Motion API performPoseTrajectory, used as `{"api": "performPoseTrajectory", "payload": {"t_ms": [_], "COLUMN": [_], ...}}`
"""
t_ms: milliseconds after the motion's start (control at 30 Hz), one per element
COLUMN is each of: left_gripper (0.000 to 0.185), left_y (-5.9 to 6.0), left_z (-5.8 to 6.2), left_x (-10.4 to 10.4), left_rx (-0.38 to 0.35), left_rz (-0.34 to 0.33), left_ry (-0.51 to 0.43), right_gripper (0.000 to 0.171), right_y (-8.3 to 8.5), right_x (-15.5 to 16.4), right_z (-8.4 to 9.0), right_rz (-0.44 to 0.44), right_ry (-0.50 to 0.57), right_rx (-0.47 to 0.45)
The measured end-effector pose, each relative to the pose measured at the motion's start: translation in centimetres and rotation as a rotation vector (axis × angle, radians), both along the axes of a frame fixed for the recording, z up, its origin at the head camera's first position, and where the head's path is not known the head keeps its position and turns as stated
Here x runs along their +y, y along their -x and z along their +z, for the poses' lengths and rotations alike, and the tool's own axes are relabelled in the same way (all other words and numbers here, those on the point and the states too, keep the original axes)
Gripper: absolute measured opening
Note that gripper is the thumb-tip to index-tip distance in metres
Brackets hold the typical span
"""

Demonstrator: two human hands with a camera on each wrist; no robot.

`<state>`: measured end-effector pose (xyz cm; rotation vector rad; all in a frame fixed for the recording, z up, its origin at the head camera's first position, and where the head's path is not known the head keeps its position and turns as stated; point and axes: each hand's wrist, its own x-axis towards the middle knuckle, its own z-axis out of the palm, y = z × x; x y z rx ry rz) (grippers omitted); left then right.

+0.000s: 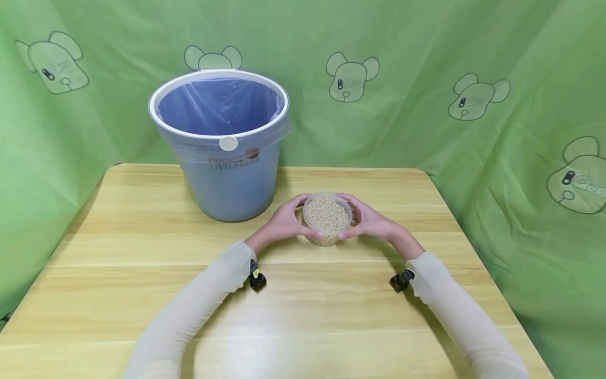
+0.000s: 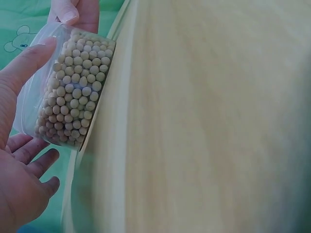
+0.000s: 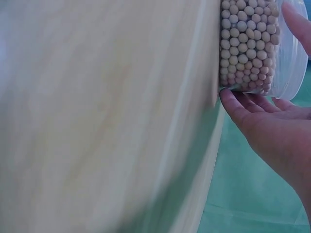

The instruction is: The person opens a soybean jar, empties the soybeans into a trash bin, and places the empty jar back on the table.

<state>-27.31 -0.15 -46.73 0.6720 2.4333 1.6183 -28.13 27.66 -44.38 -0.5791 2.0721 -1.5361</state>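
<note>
A round clear plastic tub [image 1: 326,217] full of pale, round beans stands upright on the wooden table, right of the bin. Around its left side curls my left hand [image 1: 285,218], thumb on the near side and fingers toward the back. My right hand [image 1: 371,217] grips the opposite side the same way, and the two thumbs come close together at the front. Through the wall of the tub [image 2: 75,90] the beans show in the left wrist view. The right wrist view has fingers of my right hand [image 3: 272,124] against the tub [image 3: 248,46], near its base.
A blue-grey bin [image 1: 232,184] with a white rim and clear plastic liner stands at the back left of the table [image 1: 293,310]. Green curtains [image 1: 402,131] with printed bear heads hang behind and beside it. Small black devices [image 1: 401,280] sit at both wrists.
</note>
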Motion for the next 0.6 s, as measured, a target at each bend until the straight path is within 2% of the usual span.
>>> {"api": "performPoseTrajectory", "payload": {"t_ms": [167,233,300,467,600], "left_gripper": [0.108,0.107,0.106,0.105,0.103], "left_y": [-0.1,-0.1,0.0,0.2,0.4], "left_z": [0.2,0.7,1.7,5.3,7.6], "left_x": [0.1,0.1,0.0,-1.0,-1.6], "left_rx": [-0.032,-0.031,-0.014,0.062,0.129], "left_rz": [0.030,0.041,0.055,0.072,0.072], "left_ry": [-0.065,-0.099,-0.133,-0.216,-0.246], "right_gripper": [0.112,0.110,0.109,0.106,0.104], "right_y": [0.1,0.3,0.6,1.3,1.8], "right_x": [0.0,-0.1,-0.3,-1.8,-2.6], "right_z": [0.4,1.1,2.2,5.7,8.0], "right_rz": [0.002,0.001,0.003,0.018,0.032], "right_ry": [0.027,0.042,0.067,0.142,0.193], "right_rx": [0.008,0.021,0.047,0.143,0.228]}}
